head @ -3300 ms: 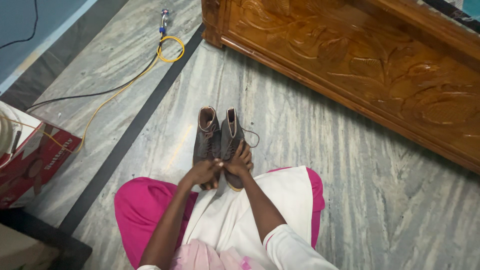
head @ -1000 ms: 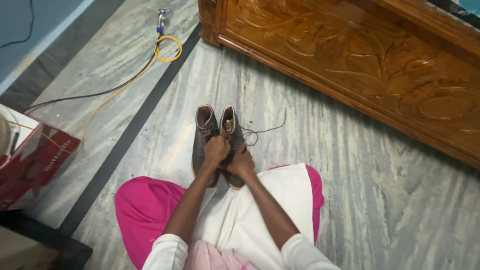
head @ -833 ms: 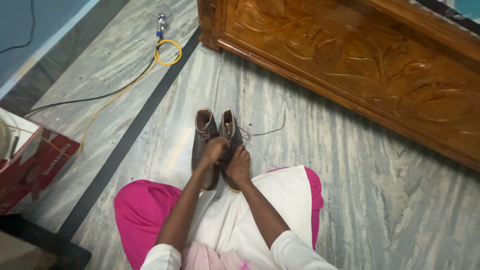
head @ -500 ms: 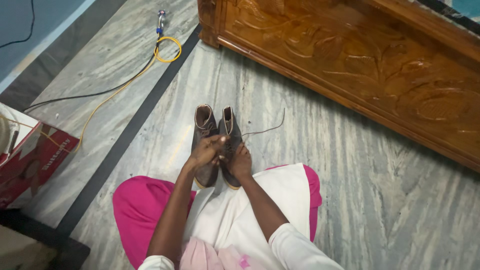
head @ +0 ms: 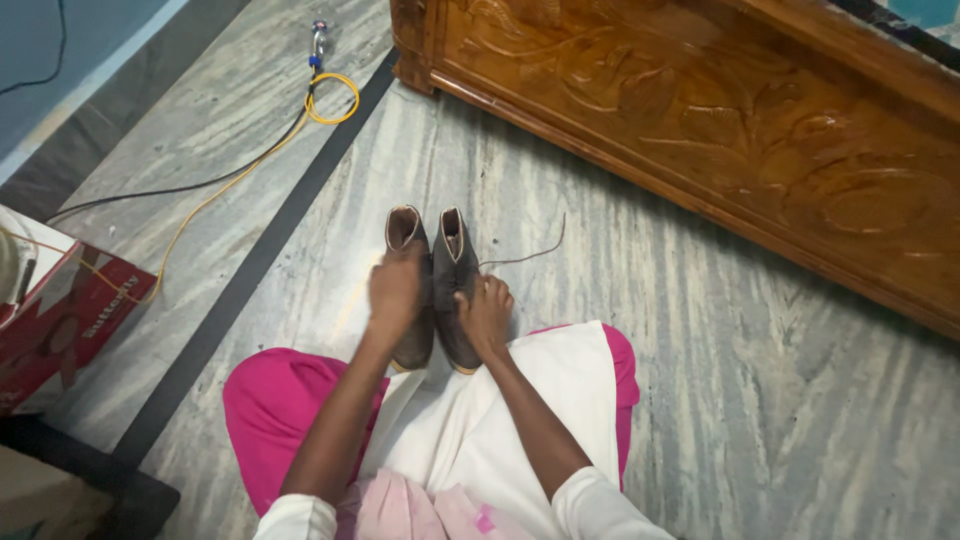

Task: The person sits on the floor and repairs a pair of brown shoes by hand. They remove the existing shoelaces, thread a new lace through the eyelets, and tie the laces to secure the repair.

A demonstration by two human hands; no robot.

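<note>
Closest in, person sitting cross-legged on the marble floor (head: 760,400), pink trousers (head: 265,405) showing at both knees and a white cloth (head: 500,420) lying over the lap. Left hand (head: 397,288) resting on top of the left boot (head: 408,285), fingers curled down over its front, looks closed on it though the exact grasp is hard to tell. Right hand (head: 486,312) pressing on the right boot (head: 455,270) near its laces, fingers bunched together, whether pinching a lace or just touching is not clear. Both dark brown ankle boots standing upright side by side, touching, just ahead of the knees, openings facing away from the person. Thin lace (head: 530,252) trailing off the right boot across the floor to the right. Red cardboard box (head: 60,310) sitting far left. Yellow cable (head: 240,170) running off toward a coil up top. Carved wooden bed frame (head: 720,130) crossing the far right
</note>
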